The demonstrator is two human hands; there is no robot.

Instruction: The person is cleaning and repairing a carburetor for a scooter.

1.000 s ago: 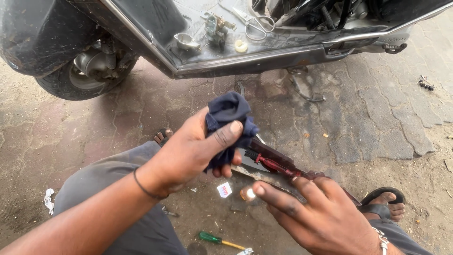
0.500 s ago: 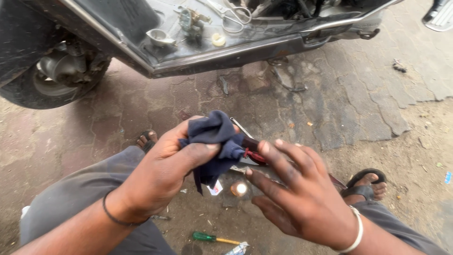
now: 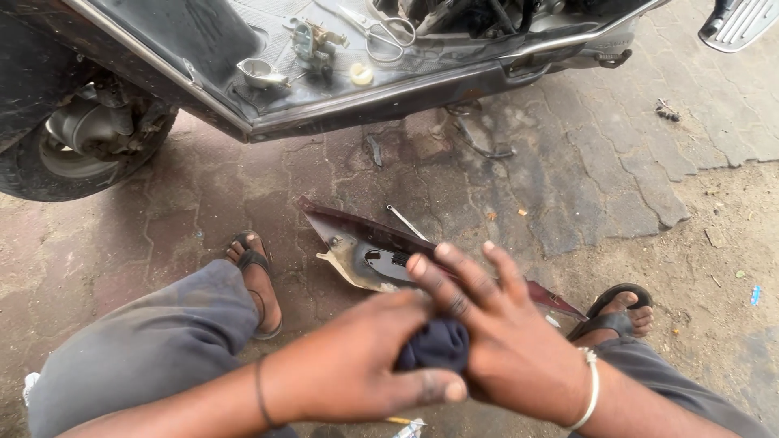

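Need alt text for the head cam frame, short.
Two bare hands press a dark blue cloth between them, left hand below, right hand over it. Beyond lies a maroon body panel on paving, with a scooter footboard holding scissors and small parts above.

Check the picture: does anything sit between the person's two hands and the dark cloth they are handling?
Nothing visible does. The left hand and right hand both press directly on the dark blue cloth, bunched between them. The maroon panel lies on the ground beyond the hands.
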